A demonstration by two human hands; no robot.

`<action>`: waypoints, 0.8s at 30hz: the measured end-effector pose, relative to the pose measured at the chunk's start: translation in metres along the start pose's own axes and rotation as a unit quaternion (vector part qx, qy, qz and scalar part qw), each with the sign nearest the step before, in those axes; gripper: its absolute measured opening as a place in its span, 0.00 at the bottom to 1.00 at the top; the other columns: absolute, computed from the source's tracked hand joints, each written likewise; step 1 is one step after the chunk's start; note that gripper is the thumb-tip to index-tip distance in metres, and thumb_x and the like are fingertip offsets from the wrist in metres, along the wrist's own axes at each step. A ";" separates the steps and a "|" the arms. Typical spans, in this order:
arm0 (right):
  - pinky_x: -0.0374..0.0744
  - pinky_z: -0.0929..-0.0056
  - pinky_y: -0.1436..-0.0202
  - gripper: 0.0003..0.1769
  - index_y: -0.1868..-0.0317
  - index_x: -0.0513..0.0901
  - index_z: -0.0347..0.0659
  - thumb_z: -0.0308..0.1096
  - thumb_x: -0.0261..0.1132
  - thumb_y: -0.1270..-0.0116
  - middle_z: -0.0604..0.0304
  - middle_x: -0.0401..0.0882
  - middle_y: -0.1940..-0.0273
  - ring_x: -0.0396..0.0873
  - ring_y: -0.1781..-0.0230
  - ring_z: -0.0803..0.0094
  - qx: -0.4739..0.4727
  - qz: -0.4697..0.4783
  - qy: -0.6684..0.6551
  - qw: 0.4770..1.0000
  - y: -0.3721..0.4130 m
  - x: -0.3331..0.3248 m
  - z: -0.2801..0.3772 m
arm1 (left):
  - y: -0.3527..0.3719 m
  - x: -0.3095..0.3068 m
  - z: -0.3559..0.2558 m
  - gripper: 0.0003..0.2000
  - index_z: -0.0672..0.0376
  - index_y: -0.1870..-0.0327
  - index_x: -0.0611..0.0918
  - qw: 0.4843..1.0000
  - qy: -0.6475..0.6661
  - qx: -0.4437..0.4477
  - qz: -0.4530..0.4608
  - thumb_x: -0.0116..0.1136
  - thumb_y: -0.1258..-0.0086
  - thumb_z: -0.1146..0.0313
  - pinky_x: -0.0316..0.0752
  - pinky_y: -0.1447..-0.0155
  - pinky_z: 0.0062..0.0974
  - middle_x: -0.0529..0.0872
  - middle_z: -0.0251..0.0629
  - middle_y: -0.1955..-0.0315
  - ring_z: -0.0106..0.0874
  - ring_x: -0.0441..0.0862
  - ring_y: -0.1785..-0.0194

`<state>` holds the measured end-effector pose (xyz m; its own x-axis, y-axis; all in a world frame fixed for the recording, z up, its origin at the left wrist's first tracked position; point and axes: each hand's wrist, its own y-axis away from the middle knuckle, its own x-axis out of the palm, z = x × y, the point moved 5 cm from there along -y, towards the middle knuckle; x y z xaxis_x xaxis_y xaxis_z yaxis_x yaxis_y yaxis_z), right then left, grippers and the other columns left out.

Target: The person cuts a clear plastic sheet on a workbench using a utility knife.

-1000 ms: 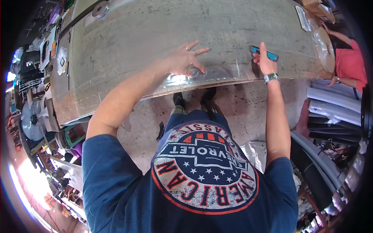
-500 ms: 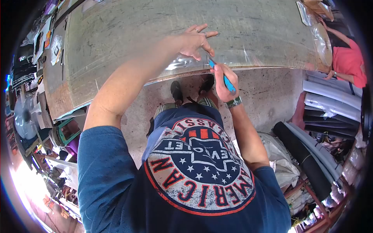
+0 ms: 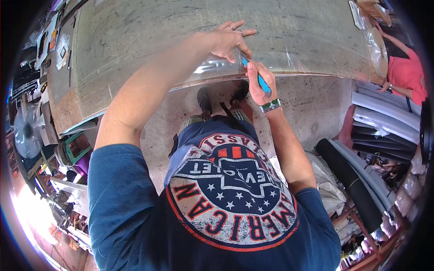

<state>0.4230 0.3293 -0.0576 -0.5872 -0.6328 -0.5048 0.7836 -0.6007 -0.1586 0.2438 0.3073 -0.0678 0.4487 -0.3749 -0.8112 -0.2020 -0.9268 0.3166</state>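
My left hand [image 3: 229, 41] rests near the front edge of the worktable [image 3: 149, 34], fingers spread over a clear plastic sheet [image 3: 217, 67] that shines with glare. In my right hand [image 3: 262, 81] is a blue utility knife [image 3: 263, 85], gripped with the thumb along its upper side. The knife's front end points away from me, close to the fingertips of my left hand, right at the sheet near the table edge. Its blade tip is too small to make out.
Rolls of sheet material [image 3: 386, 110] lie stacked at right, with a black roll [image 3: 350, 185] below them. Another person in a pink top [image 3: 404, 74] stands by the table's right end. A fan [image 3: 27, 133] and clutter fill the left side.
My right hand with the utility knife has shifted slightly forward, farther over the table edge. My left hand stays spread on the sheet; the whole view has tilted a little.
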 end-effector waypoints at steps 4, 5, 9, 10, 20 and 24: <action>0.80 0.56 0.54 0.14 0.51 0.85 0.29 0.33 0.59 0.19 0.40 0.85 0.60 0.84 0.59 0.42 -0.018 -0.007 0.019 1.000 -0.003 -0.001 0.006 | 0.000 -0.001 -0.001 0.32 0.21 0.38 0.86 1.000 -0.002 -0.003 0.001 0.77 0.44 0.69 0.35 0.13 0.57 0.49 0.23 0.13 0.49 0.37 0.12; 0.80 0.55 0.55 0.13 0.53 0.85 0.29 0.33 0.60 0.20 0.40 0.85 0.60 0.84 0.59 0.41 -0.029 -0.012 0.032 0.999 -0.005 -0.001 0.012 | 0.001 -0.001 -0.001 0.32 0.21 0.38 0.86 1.000 -0.003 -0.004 -0.001 0.77 0.44 0.69 0.35 0.13 0.56 0.49 0.23 0.13 0.49 0.37 0.12; 0.79 0.59 0.60 0.10 0.54 0.85 0.30 0.29 0.62 0.22 0.42 0.84 0.64 0.83 0.65 0.45 -0.040 -0.011 0.070 0.997 -0.016 0.005 0.013 | 0.002 -0.002 -0.001 0.33 0.28 0.38 0.88 1.000 0.014 0.008 -0.026 0.79 0.50 0.70 0.41 0.13 0.59 0.51 0.27 0.14 0.50 0.41 0.12; 0.79 0.56 0.60 0.10 0.56 0.84 0.31 0.30 0.62 0.23 0.41 0.83 0.65 0.82 0.64 0.42 -0.035 -0.006 0.067 0.997 -0.016 0.005 0.014 | 0.002 -0.002 -0.002 0.34 0.28 0.38 0.88 1.000 0.013 0.005 -0.023 0.79 0.50 0.70 0.41 0.13 0.59 0.51 0.27 0.14 0.50 0.41 0.12; 0.81 0.62 0.50 0.10 0.52 0.85 0.33 0.31 0.61 0.23 0.47 0.88 0.60 0.87 0.56 0.54 -0.013 0.079 0.168 0.982 0.033 -0.051 0.035 | -0.001 -0.003 0.000 0.34 0.27 0.39 0.88 1.000 0.008 0.004 -0.007 0.79 0.50 0.73 0.44 0.13 0.56 0.51 0.26 0.14 0.49 0.41 0.12; 0.77 0.54 0.41 0.09 0.52 0.85 0.35 0.32 0.63 0.24 0.51 0.87 0.56 0.84 0.50 0.50 -0.135 -0.092 0.201 0.966 -0.019 -0.109 0.057 | -0.003 0.001 0.010 0.33 0.29 0.40 0.88 0.999 0.022 0.014 -0.022 0.76 0.49 0.76 0.46 0.13 0.54 0.53 0.27 0.14 0.49 0.42 0.12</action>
<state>0.4604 0.3819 0.0483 -0.6376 -0.2547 -0.7271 0.7300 -0.5013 -0.4646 0.2361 0.3099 -0.0742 0.4956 -0.3341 -0.8017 -0.2045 -0.9420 0.2662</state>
